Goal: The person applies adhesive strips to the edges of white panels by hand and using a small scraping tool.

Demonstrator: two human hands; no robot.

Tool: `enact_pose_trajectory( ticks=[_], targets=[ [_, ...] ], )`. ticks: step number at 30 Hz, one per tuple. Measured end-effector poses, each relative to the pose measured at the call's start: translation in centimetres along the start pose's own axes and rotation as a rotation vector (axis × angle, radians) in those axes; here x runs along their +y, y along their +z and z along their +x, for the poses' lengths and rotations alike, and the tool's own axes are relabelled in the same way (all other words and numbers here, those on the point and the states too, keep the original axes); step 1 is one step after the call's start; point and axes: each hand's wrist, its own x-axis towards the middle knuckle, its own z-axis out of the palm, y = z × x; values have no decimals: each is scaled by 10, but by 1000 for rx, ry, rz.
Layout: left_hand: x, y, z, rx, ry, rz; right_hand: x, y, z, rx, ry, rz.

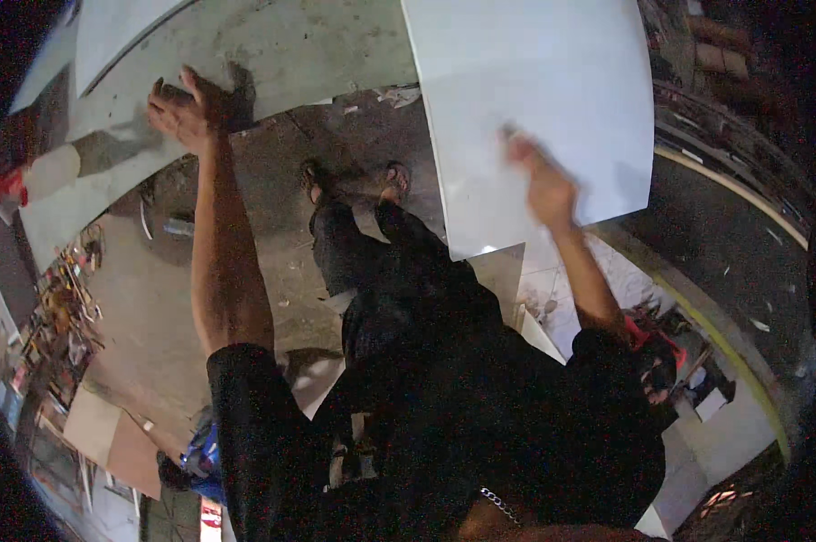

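A large white panel (553,81) lies at the upper right and juts past the near edge of the pale grey worktop (336,54). Over the panel is my right hand (551,191), blurred by motion. Its fingers look closed around a small reddish and dark thing (516,147), too smeared to identify. My left hand (189,116) is at the worktop's near edge, away from the white panel, with its fingers spread and nothing in them. A dark shadow falls beside it.
Another white sheet (123,36) lies at the far left of the worktop. Scattered scraps and tools (69,289) line the floor at left. A brown board (110,438) sits at lower left near a blue object (205,456). At right is a dark surface (733,262) with a pale edge.
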Motion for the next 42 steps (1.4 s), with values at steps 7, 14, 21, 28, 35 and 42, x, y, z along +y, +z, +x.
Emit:
enact_pose_trajectory(
  ticks=[7, 14, 21, 28, 35, 42],
  targets=[
    [4, 11, 1, 8, 100, 10, 52, 1, 55, 260, 234, -216],
    [-9, 9, 3, -24, 65, -2, -13, 62, -67, 57, -54, 175],
    [10, 0, -1, -92, 8, -54, 24, 2, 22, 207, 476, -249],
    [11, -5, -2, -45, 48, -41, 1, 27, -66, 202, 320, -116],
    [13, -2, -3, -60, 90, -73, -34, 51, -37, 247, 347, -149],
    [1, -4, 1, -54, 60, -54, -97, 79, -111, 143, 63, -159]
  ],
)
